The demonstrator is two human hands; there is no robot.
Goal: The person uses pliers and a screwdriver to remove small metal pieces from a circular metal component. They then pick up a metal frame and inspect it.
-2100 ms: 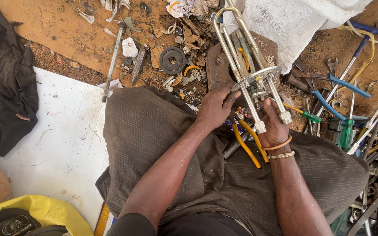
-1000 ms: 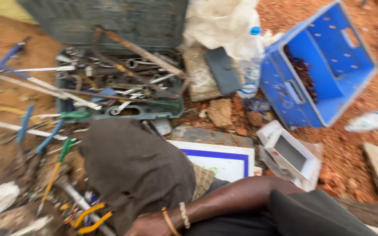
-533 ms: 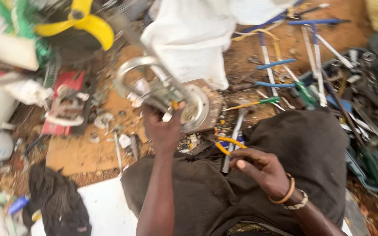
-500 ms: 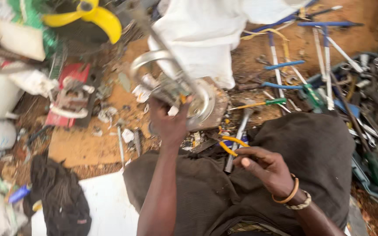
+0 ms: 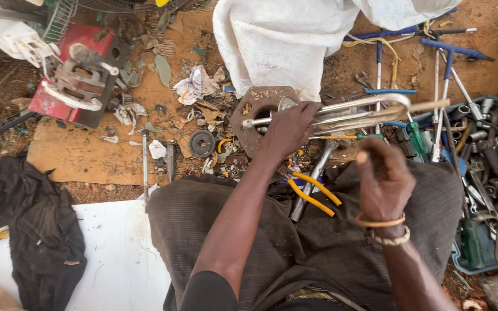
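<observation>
My left hand (image 5: 288,130) grips a looped metal tube assembly (image 5: 359,110) that lies sideways just above my lap, its base end over a rusty round plate (image 5: 256,105). To the right and closer to me hovers my right hand (image 5: 383,179), with two bracelets on the wrist. Its fingers are curled and its back faces the camera, so anything inside it is hidden. Yellow-handled pliers (image 5: 313,194) and a grey metal bar (image 5: 312,179) rest on the brown cloth (image 5: 203,230) over my legs, between the two hands.
A white sack (image 5: 283,40) lies ahead. Blue T-handle wrenches (image 5: 410,69) and a tool tray of sockets (image 5: 482,173) crowd the right. At left are a red motor part (image 5: 79,83), a black disc (image 5: 202,143), a black cloth (image 5: 36,236) and a white board (image 5: 116,259).
The view swung about between frames. My left hand has tipped the metal tube assembly from upright to lying sideways. My right hand has risen from the pliers and curled.
</observation>
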